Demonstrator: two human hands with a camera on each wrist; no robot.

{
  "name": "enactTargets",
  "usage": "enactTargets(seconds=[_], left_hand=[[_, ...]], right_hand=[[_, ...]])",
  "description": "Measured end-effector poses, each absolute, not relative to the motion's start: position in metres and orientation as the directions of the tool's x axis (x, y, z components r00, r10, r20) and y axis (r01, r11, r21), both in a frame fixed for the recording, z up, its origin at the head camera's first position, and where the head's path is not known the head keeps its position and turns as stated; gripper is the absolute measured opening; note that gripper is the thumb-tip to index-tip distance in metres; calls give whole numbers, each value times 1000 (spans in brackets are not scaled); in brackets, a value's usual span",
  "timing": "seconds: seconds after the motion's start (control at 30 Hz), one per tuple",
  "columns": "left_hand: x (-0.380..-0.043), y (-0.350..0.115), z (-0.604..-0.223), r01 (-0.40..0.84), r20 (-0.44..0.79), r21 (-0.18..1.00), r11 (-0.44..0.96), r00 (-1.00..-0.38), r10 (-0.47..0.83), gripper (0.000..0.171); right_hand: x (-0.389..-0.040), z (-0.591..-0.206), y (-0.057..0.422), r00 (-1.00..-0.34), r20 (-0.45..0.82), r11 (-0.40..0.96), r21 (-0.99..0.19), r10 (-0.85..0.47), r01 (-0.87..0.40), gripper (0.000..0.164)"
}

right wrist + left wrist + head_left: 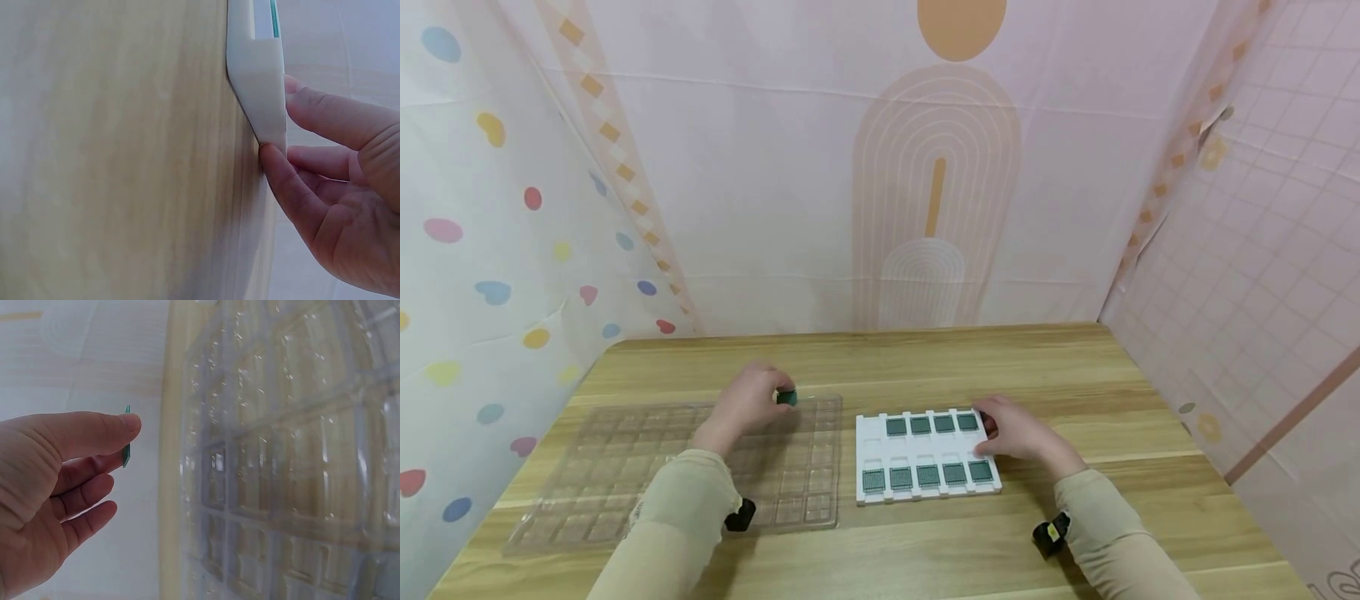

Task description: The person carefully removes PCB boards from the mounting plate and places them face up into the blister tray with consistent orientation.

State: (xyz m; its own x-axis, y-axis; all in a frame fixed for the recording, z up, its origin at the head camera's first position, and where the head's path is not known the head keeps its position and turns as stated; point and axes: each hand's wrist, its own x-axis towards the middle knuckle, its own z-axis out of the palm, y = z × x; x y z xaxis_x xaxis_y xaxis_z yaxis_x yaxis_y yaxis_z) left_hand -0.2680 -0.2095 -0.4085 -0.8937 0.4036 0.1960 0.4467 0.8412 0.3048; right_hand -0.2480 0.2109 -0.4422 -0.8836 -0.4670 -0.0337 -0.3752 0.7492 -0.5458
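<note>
Right, my left hand (747, 408) pinches a green chip (787, 397) between thumb and index finger, the other fingers loosely curled beside it and touching nothing. In the head view the chip shows over the far right part of the clear tray (827, 458), and from the left wrist I see it edge-on, thin and apart from the tray. I judge it very light and stiff, its flat sides smooth enough to slide if my pinch goes slack, and its edges probably easy to chip or bend. Opposite edges look the best hold, with only gentle pressure.

My right hand (1018, 429) grips the right end of the white tray (917, 450) on the table (925, 558), thumb and fingers closed about its sloped end. That tray seems light and rigid, so its end takes a firm hold well without touching the seated chips (928, 475), four in the far row and five in the near one.
</note>
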Motion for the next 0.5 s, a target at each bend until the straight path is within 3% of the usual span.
enactTargets(seconds=[0.5], left_hand=[[-271, -221, -418, 412, 138, 284, 866, -911, 389, 12]], right_hand=[[-247, -442, 211, -889, -41, 751, -553, -456, -359, 73]])
